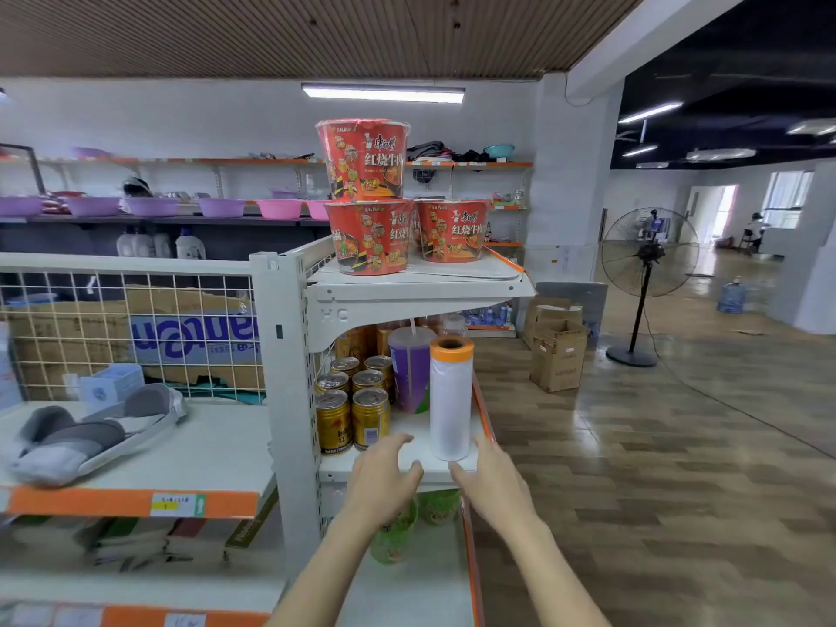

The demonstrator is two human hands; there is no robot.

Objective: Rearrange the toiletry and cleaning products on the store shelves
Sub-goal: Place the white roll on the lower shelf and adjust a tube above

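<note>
A white plastic roll with an orange top (451,398) stands upright at the front of the end shelf (407,463), beside a purple cup (409,371) and several gold cans (353,400). My left hand (384,479) reaches toward the shelf edge, fingers relaxed, just left of the roll. My right hand (491,484) is spread open just below and right of the roll's base, holding nothing. Neither hand grips the roll.
Red noodle bowls (366,196) are stacked on the top shelf. Grey slippers (86,432) lie on the left shelf (135,502). Green cups (398,536) sit on the shelf below. Cardboard boxes (558,355) and a standing fan (647,282) are on the floor to the right.
</note>
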